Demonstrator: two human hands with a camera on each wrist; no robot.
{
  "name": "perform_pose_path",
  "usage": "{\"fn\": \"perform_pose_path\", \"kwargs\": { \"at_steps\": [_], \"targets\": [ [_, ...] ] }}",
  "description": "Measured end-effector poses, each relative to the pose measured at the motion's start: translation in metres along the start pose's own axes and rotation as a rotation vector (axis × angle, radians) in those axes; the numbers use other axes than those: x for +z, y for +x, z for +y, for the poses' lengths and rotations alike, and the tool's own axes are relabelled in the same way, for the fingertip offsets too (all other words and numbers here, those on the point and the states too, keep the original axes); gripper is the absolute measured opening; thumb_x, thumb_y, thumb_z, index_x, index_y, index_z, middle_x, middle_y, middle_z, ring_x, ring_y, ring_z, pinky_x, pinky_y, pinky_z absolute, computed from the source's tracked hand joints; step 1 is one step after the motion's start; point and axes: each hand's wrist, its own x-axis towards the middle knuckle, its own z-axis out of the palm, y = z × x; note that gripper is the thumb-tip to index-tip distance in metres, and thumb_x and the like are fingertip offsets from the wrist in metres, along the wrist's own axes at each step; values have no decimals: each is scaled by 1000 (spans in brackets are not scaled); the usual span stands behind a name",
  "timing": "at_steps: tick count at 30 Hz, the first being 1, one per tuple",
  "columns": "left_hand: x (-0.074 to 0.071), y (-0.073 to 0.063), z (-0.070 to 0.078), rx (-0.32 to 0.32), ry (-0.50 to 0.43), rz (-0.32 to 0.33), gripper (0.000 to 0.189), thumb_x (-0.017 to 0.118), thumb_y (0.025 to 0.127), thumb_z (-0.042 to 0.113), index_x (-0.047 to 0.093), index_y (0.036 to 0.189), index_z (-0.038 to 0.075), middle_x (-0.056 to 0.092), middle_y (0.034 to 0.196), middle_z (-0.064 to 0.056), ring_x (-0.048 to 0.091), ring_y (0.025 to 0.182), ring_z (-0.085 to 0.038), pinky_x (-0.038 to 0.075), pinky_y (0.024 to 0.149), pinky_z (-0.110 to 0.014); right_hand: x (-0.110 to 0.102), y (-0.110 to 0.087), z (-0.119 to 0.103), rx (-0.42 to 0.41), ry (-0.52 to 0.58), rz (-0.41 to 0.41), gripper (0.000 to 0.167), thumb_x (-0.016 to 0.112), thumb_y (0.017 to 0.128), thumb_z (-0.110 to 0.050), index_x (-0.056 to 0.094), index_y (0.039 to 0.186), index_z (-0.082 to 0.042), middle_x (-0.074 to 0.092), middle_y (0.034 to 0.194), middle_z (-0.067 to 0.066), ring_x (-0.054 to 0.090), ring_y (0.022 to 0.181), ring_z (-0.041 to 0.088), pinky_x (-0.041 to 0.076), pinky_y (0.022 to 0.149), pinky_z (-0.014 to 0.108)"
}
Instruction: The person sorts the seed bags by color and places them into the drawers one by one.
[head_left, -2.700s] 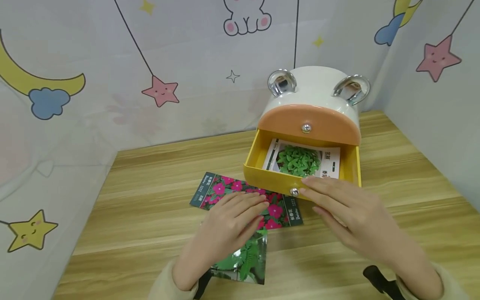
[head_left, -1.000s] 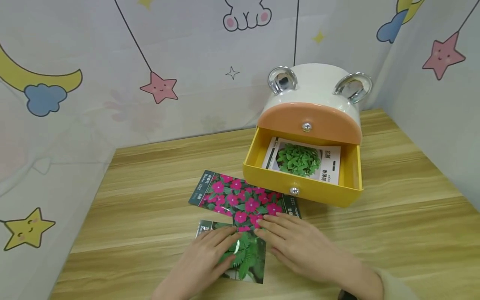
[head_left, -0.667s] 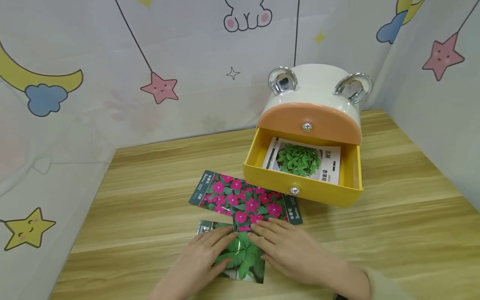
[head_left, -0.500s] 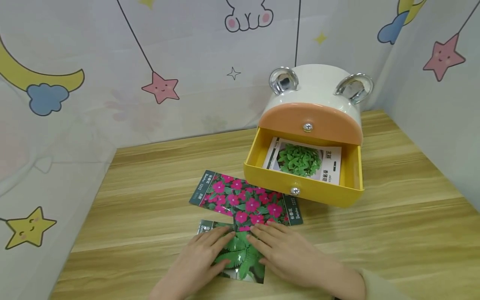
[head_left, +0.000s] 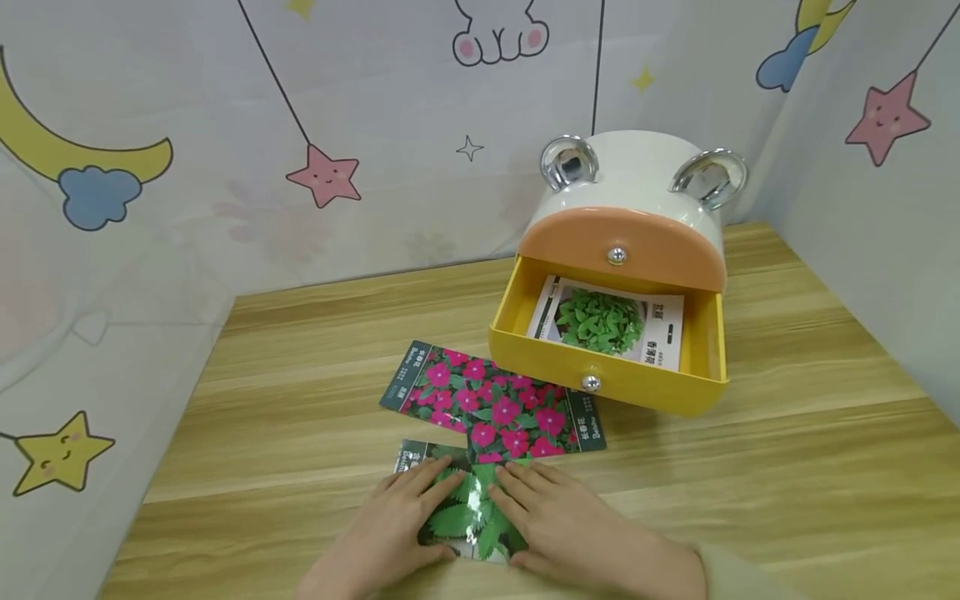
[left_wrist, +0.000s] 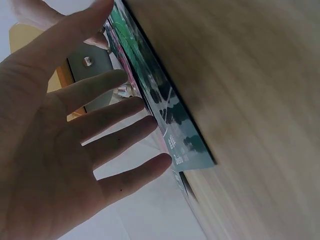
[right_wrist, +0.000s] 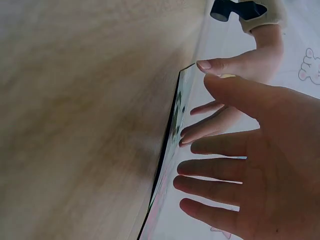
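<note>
A glossy packet with a green fern-like leaf picture (head_left: 468,508) lies on the table between my hands in the head view. My left hand (head_left: 393,525) has its fingertips over the packet's left part, fingers spread and nearly straight. Over its right part, my right hand (head_left: 566,525) lies palm down with fingers extended. In the left wrist view, the fingertips of the left hand (left_wrist: 65,130) reach the packet's edge (left_wrist: 172,120). The right wrist view shows the straight fingers of the right hand (right_wrist: 280,160) beside the packet's thin edge (right_wrist: 172,125).
Two overlapping packets with pink flowers (head_left: 517,412) lie just beyond the leaf packet. Behind them stands a white animal-shaped drawer box (head_left: 637,171) with chrome ears. Its yellow lower drawer (head_left: 637,383) is pulled out and holds a white packet with a green plant (head_left: 600,321).
My right hand has moved from the drawer's front knob down and left to the leaf packet. My left hand has drawn back from over the flower packets to the leaf packet's left side.
</note>
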Motion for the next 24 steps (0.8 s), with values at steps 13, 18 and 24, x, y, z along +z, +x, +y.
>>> {"fn": "perform_pose_path", "kwargs": {
  "at_steps": [13,18,24],
  "targets": [
    [1,0,-4,-23,-57,-49,80,78,73,49,50,140,17,40,152,-12,41,137,-37,40,104,-61,2,6,-8,-26,48,-81,81,51,89,-63,36,148,-9,39,152,12,40,140,29,44,108,39],
    [2,0,-5,-22,-62,-43,79,79,73,48,51,140,17,41,151,-11,41,136,-37,41,104,-60,2,8,-12,4,64,-100,80,57,88,-59,37,148,-10,38,152,13,41,139,33,47,105,38],
    [4,-1,-7,-16,-70,-27,79,79,72,48,51,140,19,42,150,-10,42,136,-35,41,104,-59,2,10,-13,30,57,-91,79,61,86,-57,40,146,-10,40,151,15,43,136,37,50,101,35]
  ]
}}
